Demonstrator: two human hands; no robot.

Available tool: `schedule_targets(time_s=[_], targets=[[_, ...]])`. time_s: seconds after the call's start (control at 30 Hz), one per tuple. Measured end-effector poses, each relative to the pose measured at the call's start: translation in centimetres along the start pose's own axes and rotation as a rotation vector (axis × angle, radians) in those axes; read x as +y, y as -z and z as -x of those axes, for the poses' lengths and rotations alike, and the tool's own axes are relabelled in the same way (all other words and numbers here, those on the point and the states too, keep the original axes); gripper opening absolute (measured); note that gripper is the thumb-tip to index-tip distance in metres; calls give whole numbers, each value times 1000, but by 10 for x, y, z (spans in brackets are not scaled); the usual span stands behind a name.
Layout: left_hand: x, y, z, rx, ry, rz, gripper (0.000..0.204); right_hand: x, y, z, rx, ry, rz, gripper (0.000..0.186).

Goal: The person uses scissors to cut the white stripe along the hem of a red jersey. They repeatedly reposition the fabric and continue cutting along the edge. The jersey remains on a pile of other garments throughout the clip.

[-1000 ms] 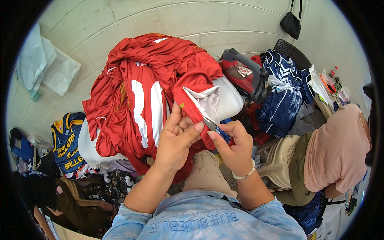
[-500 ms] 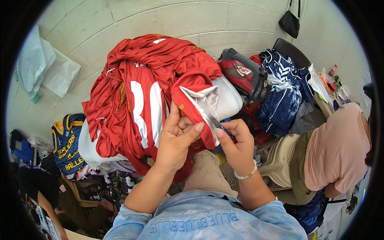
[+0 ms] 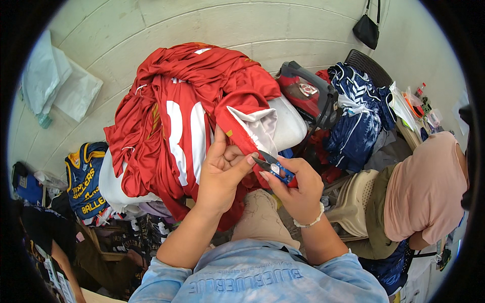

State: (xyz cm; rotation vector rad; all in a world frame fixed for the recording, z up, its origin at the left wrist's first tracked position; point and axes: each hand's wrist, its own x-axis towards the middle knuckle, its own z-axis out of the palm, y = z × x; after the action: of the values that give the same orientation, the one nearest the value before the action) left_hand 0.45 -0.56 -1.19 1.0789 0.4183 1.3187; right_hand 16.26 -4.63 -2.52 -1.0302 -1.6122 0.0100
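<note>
My left hand (image 3: pixel 221 171) is closed on the folded edge of a red jersey (image 3: pixel 233 132), pinching it between thumb and fingers. The jersey's white inside shows along the turned edge. In my right hand (image 3: pixel 299 186) is a pair of small thread snips (image 3: pixel 283 173) with blue handles. Their dark blades point left with their tips apart, close to my left thumb and the jersey's edge. Whether a thread lies between the blades is too small to tell. Under and behind my hands spreads a heap of red jerseys (image 3: pixel 146 118) with large white figures.
The heap rests on a white padded board (image 3: pixel 289 126). Beyond it stands a red and grey clothes iron (image 3: pixel 303 88), beside dark blue jerseys (image 3: pixel 353 121). A person in a pink shirt (image 3: pixel 422 187) sits at right, near cream plastic chairs (image 3: pixel 353 202). Another person's arm (image 3: pixel 65 265) shows lower left.
The snips have drawn back from the jersey's edge toward me, and their blades now show fully. My left hand keeps its hold in nearly the same place.
</note>
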Motion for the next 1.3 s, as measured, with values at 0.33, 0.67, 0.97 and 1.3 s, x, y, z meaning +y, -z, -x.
schedule_targets(time_s=[0.33,0.67,0.97,1.3], targets=[[-1,-2,1,-11,-38,-40,80,4,-4,-8,55,202,131,30],[-1,1,-1,8,-28,-38,81,8,3,1,94,-291,-235,29],[-1,-2,1,-21,-28,-20,80,0,0,-4,-2,-58,-52,31],[-2,-3,2,-16,-22,-35,80,2,3,-7,15,25,-53,27]])
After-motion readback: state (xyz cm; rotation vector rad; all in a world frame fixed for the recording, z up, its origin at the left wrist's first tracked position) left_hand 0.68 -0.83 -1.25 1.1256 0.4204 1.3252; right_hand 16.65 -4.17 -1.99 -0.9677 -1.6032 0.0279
